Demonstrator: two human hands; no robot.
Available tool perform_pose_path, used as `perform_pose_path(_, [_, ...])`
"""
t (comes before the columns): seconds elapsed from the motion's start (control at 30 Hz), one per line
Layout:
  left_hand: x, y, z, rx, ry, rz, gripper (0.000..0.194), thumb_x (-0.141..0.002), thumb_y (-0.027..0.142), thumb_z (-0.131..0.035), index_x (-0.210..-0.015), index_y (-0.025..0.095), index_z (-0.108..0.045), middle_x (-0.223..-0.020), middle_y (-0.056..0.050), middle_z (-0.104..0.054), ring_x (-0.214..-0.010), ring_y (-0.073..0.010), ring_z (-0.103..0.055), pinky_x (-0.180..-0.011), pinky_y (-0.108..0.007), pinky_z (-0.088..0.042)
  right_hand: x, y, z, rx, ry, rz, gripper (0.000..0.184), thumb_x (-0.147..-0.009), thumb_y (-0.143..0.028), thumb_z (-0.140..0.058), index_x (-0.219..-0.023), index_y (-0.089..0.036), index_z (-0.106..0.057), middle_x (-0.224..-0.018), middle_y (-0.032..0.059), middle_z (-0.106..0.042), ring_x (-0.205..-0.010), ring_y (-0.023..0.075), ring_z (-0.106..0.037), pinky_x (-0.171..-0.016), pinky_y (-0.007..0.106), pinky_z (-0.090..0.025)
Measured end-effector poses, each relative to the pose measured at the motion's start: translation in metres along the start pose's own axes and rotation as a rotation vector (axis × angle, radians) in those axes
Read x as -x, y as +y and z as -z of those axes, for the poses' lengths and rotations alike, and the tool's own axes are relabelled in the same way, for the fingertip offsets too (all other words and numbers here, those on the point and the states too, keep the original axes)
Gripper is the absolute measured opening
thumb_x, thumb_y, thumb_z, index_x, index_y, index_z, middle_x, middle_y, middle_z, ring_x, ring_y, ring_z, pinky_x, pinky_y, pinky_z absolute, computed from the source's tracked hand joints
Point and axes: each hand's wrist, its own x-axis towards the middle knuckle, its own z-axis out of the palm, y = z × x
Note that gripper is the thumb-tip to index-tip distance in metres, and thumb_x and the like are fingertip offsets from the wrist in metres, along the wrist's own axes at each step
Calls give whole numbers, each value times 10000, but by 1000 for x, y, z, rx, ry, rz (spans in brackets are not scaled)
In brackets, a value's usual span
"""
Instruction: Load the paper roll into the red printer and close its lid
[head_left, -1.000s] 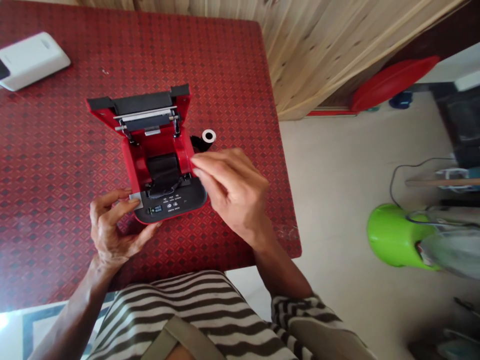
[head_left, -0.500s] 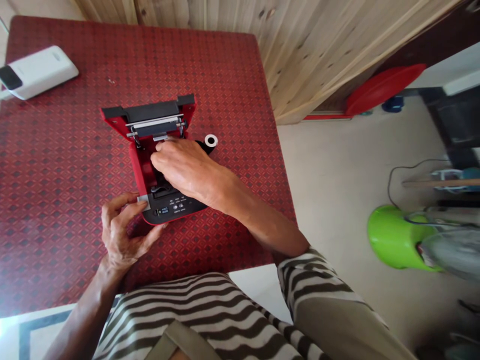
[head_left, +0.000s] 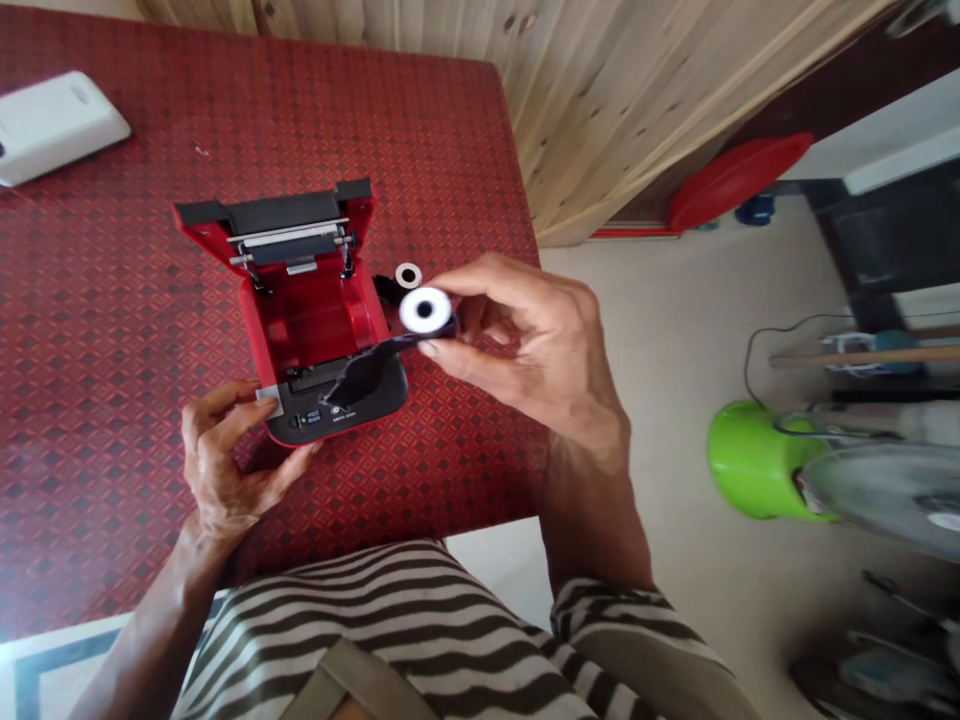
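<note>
A small red and black printer [head_left: 261, 330] stands on the table with its lid [head_left: 281, 225] tilted up, so its red inside is exposed. My left hand [head_left: 229, 455] grips the near left corner of the printer, fingers on a grey tab and thumb along the front edge. Between thumb and fingers of my right hand [head_left: 536, 345] is a paper roll [head_left: 424, 311] with white end and dark outer side, raised over the printer's right side. A loose dark strip [head_left: 364, 374] trails from this roll across the control panel. Behind it, a second, similar roll [head_left: 408, 275] lies on the table.
The red patterned table [head_left: 112, 330] also bears a white box-shaped device [head_left: 64, 125] at the far left. A wood-plank panel [head_left: 420, 40] borders the table's far side. Down on the floor at right are a green bucket [head_left: 750, 460] and a thin cable.
My right hand has come out of the printer and moved right, bringing the paper roll with it. The printer's inside is now uncovered. My left hand keeps its hold on the corner.
</note>
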Motion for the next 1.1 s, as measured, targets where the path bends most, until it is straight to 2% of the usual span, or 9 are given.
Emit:
perform_pose_path(0.1, [-2,1,1,-11,-15,3,608,-1037,533,-1064,-1546,392,-762,-1364,-63,-827,-1174,-316,-847,-959,-533,-733,32,32,-10,-80,99,-163,215,-1064,-339,-970,-1274,-316,-927,-1083,-3,-931,-799,208,-754,-703,397,-673])
perform_pose_path(0.23, [-1,4,3,-48,-48,73,530,-1072,523,-1025,-1500,393,-742,-1368,-61,-810,-1207,-325,-848,-994,-581,-745,56,62,-44,-89,79,-236,252,-980,-237,-866,-1222,-287,-913,-1173,9,-975,-979,230,-875,-919,408,-728])
perform_pose_path(0.33, [0,4,4,-82,-57,121,502,-1077,627,-993,-1440,392,-739,-1336,-65,-797,-1183,-335,-845,-979,-618,-757,61,71,-60,-76,-2,-295,272,-979,-230,-861,-1240,-283,-915,-1124,15,-978,-935,231,-882,-880,386,-729])
perform_pose_path(0.5, [1,-2,3,-41,-28,52,545,-1030,598,-1047,-1459,394,-780,-1331,-68,-802,-1153,-326,-824,-957,-579,-724,65,79,-45,-110,-103,-278,443,-993,-275,-977,-1432,-299,-925,-1261,47,-999,-961,246,-912,-899,421,-775])
perform_pose_path(0.57, [0,-3,2,-27,-30,26,568,-1028,579,-1054,-1491,391,-783,-1332,-66,-805,-1148,-322,-823,-958,-564,-713,62,85,-29,-130,-125,-277,551,-996,-298,-995,-1541,-304,-911,-1315,68,-1002,-969,257,-928,-886,435,-788])
perform_pose_path(0.7, [-1,-1,2,-37,-32,22,583,-1045,596,-1038,-1520,392,-768,-1334,-58,-801,-1144,-320,-827,-929,-554,-708,33,108,-14,-73,22,-283,373,-1069,-305,-906,-1438,-280,-956,-1369,82,-1002,-1097,270,-949,-1019,473,-796])
perform_pose_path(0.9, [-2,4,3,-30,-47,55,547,-1069,511,-1027,-1526,422,-739,-1362,-61,-810,-1190,-331,-848,-956,-580,-752,-27,149,-66,-114,59,-275,514,-944,-463,-1107,-1404,-314,-934,-1466,69,-989,-1283,320,-931,-1160,550,-788])
perform_pose_path(1.0, [-2,6,3,-27,-39,47,518,-1083,522,-1021,-1502,403,-740,-1353,-62,-821,-1183,-315,-862,-943,-557,-770,-30,146,-72,-86,75,-263,426,-993,-593,-1087,-1275,-308,-942,-1335,61,-996,-1248,319,-925,-1215,580,-764])
perform_pose_path(1.1, [3,5,1,-46,-32,83,469,-1090,551,-1007,-1449,387,-754,-1350,-58,-836,-1182,-307,-873,-951,-558,-785,-22,115,-40,-158,73,-192,598,-1033,-786,-1016,-1368,-297,-937,-1312,59,-971,-1162,293,-918,-1096,526,-789])
